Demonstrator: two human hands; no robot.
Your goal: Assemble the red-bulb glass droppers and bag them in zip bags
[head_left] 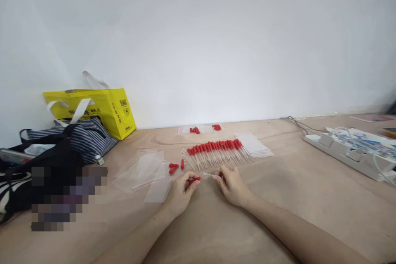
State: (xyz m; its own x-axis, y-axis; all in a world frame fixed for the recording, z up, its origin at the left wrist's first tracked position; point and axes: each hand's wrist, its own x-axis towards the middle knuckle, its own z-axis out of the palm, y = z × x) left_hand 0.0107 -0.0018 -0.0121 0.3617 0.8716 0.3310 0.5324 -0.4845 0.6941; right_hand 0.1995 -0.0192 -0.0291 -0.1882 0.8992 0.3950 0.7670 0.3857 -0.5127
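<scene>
My left hand pinches a red rubber dropper bulb between thumb and fingers. Facing it, my right hand is closed on a thin clear glass tube, whose free end points left at the bulb; the two are a short gap apart. Just beyond my hands lies a row of droppers, red bulbs at the far end and clear tubes toward me. Several loose red bulbs rest to the left of the row, near my left hand.
Clear zip bags lie flat on the left, and a stack of bags sits behind the row. Filled bags lie by the wall. A yellow bag and striped bag stand left; a power strip with cables is right.
</scene>
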